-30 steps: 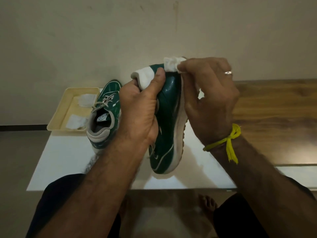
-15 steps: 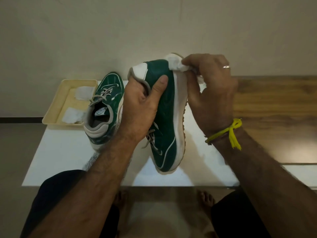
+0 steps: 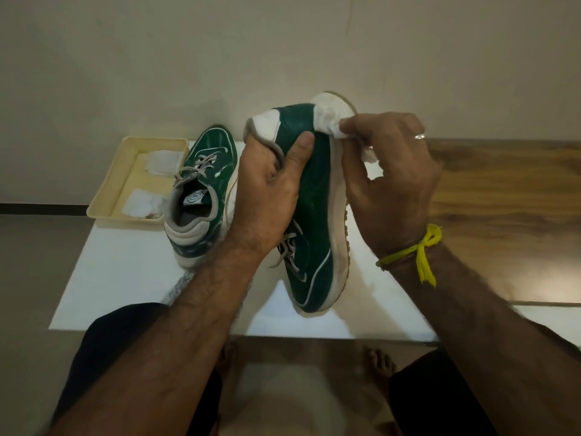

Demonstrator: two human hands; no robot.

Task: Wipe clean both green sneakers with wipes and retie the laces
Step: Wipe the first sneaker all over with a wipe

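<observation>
Two hands work one sneaker [image 3: 311,196]: left hand [image 3: 267,196] grip clamps its heel collar; right hand [image 3: 390,180] grip pinches a wipe [image 3: 330,119] just above.

Head-mounted view, downward, close over table [image 3: 132,297]

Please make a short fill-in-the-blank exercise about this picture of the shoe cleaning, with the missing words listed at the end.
1. The left hand holds one green sneaker by its ____ end.
2. The right hand presses a white ____ against that sneaker's sole edge.
3. The other sneaker stands on the white table, beside a ____ tray.
4. Inside that tray lie ____ white wipes.

Missing words: heel; wipe; cream; two
</observation>
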